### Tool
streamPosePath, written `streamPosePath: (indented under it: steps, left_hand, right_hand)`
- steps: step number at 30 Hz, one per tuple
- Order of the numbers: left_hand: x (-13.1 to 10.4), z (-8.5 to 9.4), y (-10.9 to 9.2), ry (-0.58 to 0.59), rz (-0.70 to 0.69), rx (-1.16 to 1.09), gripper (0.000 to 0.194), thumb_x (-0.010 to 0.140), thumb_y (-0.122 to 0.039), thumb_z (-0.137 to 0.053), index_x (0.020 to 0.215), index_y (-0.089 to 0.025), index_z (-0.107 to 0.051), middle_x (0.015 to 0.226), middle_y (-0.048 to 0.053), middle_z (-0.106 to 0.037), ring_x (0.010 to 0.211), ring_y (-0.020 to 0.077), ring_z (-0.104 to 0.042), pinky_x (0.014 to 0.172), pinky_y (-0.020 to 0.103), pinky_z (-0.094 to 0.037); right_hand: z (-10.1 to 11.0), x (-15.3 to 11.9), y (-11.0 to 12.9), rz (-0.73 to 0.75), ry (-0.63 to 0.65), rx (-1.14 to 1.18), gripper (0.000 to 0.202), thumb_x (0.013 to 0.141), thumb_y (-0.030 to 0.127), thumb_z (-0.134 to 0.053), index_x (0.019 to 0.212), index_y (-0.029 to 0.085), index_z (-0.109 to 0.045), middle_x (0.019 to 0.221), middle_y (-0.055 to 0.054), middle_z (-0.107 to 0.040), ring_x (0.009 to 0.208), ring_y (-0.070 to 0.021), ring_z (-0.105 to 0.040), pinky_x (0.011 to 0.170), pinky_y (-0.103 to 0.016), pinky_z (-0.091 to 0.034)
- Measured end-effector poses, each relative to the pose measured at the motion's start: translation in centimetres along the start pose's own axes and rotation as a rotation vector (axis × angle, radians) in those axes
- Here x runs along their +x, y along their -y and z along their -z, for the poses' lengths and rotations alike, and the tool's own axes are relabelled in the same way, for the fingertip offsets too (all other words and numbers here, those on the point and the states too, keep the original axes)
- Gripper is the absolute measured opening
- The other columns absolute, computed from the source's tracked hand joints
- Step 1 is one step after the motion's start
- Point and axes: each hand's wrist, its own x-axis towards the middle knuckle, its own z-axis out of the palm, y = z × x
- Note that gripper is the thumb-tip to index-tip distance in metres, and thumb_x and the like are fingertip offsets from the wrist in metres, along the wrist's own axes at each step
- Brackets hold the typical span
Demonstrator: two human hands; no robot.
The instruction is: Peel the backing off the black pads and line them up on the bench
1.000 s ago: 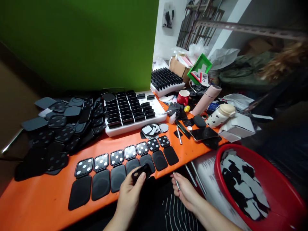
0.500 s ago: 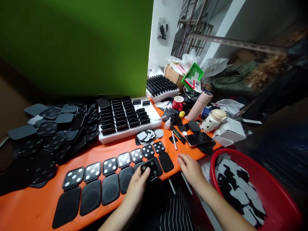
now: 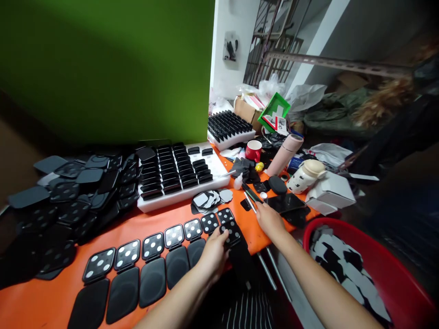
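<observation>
We see the orange table (image 3: 61,301) running from the lower left up to its far right corner, most of it covered. A heap of black cases (image 3: 68,201) fills the left end, and a white tray (image 3: 181,194) of black parts sits mid-table toward the back edge. Off the right edge stands a red basin (image 3: 404,274) of black and white cut pieces. Along the front edge runs a row of open cases (image 3: 151,256), dotted lids up, leaving only thin orange strips between them and the tray. The one bare patch lies near the front right, between the row's end and a dark phone (image 3: 288,201).

Our left hand (image 3: 214,256) pinches a dotted black case (image 3: 230,232) at the row's right end, thumb and fingertips clamped on its near edge, the case resting over the front edge. Our right hand (image 3: 270,220) lies on the bare patch, fingers reaching a thin metal tool (image 3: 249,201); they seem together, though we cannot tell whether they grip it.
</observation>
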Motion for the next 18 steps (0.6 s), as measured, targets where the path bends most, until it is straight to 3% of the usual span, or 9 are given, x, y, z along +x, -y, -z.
streamPosePath:
  steps: [5, 10, 12, 15, 18]
  left_hand:
    - [3.2, -1.8, 0.4, 0.008, -0.047, 0.080, 0.020, 0.078, -0.029, -0.049, 0.096, -0.021, -0.050, 0.076, 0.001, -0.062, 0.062, 0.0121, -0.061, 0.057, 0.023, -0.047]
    - [6.4, -3.4, 0.6, 0.013, -0.161, 0.310, 0.029, 0.080, -0.032, -0.044, 0.106, -0.018, -0.045, 0.088, 0.007, -0.065, 0.072, 0.0165, -0.065, 0.062, 0.028, -0.050]
    - [6.7, -3.6, 0.7, 0.029, -0.237, 0.458, 0.036, 0.082, -0.027, -0.039, 0.116, -0.018, -0.041, 0.102, 0.010, -0.063, 0.086, 0.0188, -0.064, 0.072, 0.031, -0.050]
    - [5.9, -3.1, 0.8, 0.057, -0.382, 0.741, 0.047, 0.081, -0.020, -0.037, 0.128, -0.018, -0.034, 0.131, 0.011, -0.045, 0.119, 0.0221, -0.044, 0.095, 0.038, -0.038]
    - [4.4, -2.5, 0.8, 0.135, -0.522, 1.064, 0.053, 0.078, -0.023, -0.047, 0.130, -0.021, -0.039, 0.145, 0.005, -0.024, 0.132, 0.0247, -0.018, 0.107, 0.043, -0.016]
  right_hand:
    - [0.3, -0.6, 0.2, 0.035, 0.022, -0.035, 0.036, 0.090, 0.034, -0.035, 0.123, 0.022, -0.043, 0.104, -0.008, -0.055, 0.094, -0.0208, -0.054, 0.073, -0.025, -0.037]
    - [0.6, -0.1, 0.1, 0.035, 0.069, -0.084, 0.033, 0.088, 0.021, -0.037, 0.118, 0.018, -0.049, 0.096, -0.009, -0.059, 0.085, -0.0200, -0.057, 0.069, -0.025, -0.037]
    - [0.7, 0.0, -0.1, 0.049, 0.079, -0.095, 0.031, 0.087, 0.020, -0.038, 0.115, 0.017, -0.051, 0.093, -0.009, -0.059, 0.083, -0.0200, -0.058, 0.068, -0.025, -0.037]
    - [0.7, 0.1, -0.1, 0.061, 0.075, -0.100, 0.031, 0.088, 0.018, -0.035, 0.114, 0.017, -0.051, 0.095, -0.009, -0.059, 0.085, -0.0203, -0.057, 0.069, -0.026, -0.037]
    - [0.6, 0.0, -0.1, 0.056, 0.079, -0.096, 0.031, 0.088, 0.019, -0.035, 0.115, 0.017, -0.049, 0.098, -0.010, -0.058, 0.088, -0.0204, -0.057, 0.070, -0.026, -0.037]
